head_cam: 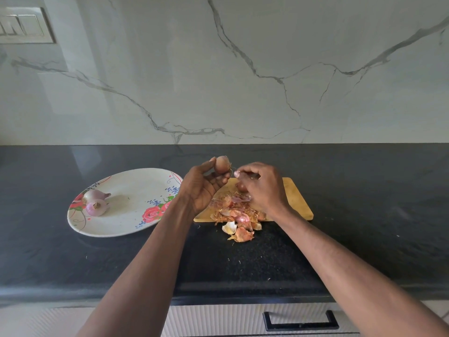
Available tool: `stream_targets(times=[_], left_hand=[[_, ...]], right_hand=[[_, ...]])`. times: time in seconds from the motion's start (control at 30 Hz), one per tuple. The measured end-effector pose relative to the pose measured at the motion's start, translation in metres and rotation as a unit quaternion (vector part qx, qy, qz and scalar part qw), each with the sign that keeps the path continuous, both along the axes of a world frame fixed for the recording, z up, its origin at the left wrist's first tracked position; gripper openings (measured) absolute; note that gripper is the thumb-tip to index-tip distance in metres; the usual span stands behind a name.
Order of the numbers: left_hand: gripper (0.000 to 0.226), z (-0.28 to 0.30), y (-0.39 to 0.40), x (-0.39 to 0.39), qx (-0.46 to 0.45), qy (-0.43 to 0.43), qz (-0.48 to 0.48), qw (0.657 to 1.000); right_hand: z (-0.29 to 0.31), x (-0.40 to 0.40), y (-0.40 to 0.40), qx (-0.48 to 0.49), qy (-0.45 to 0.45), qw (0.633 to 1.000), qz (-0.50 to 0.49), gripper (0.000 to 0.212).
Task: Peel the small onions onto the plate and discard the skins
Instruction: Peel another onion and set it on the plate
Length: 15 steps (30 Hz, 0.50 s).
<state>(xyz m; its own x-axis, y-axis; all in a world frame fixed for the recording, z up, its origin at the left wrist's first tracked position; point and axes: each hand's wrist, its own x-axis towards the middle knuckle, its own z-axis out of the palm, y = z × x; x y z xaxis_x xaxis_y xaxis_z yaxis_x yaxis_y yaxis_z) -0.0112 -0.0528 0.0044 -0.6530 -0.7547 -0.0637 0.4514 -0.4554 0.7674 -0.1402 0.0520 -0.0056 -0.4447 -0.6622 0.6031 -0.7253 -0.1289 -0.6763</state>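
Left hand: the left hand (202,184) was raised above the worktop (364,190), palm turned toward the camera, its fingers (222,177) curled round an unpeeled small onion (221,164) held at the fingertips.
Held onion: it still wore its brown skin and sat above the far left corner of the chopping board (295,198), clear of the plate.
Right hand: the right hand (263,184) was just beside the held onion, back of the hand up, fingers bent and pinching a thin scrap of skin (236,174) at the tips; whether that scrap was still joined to the onion I could not tell.
Plate: a white plate with a rose pattern (136,227) lay on the worktop to the left of the board, apart from it.
Peeled onions: two peeled onions (96,201) lay touching each other on the plate's left part.
Skins: a heap of skins (237,216) lay on the near side of the board, below both hands, spilling over its front edge onto the worktop.
Surroundings: a marble-look wall (243,69) stood behind the dark worktop, and a drawer with a black handle (300,322) was under its front edge.
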Motion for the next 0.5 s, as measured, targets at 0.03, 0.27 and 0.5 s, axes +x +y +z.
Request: stream_targets(times=[0.03, 0.27, 0.5], left_hand=[[0.021, 0.0001, 0.0002, -0.0002, -0.015, -0.008, -0.004, 1.000], [0.020, -0.0004, 0.0045, -0.0021, -0.089, -0.068, -0.043, 0.993], [0.013, -0.0031, 0.0060, -0.0047, -0.120, -0.080, -0.035, 0.989]], right_hand=[[0.0004, 0.0000, 0.0001, -0.012, -0.024, 1.000, -0.001, 0.019], [0.0020, -0.0025, -0.0030, -0.037, -0.069, 0.997, -0.001, 0.021], [-0.0008, -0.0011, -0.0032, -0.016, -0.032, 0.999, -0.014, 0.005]])
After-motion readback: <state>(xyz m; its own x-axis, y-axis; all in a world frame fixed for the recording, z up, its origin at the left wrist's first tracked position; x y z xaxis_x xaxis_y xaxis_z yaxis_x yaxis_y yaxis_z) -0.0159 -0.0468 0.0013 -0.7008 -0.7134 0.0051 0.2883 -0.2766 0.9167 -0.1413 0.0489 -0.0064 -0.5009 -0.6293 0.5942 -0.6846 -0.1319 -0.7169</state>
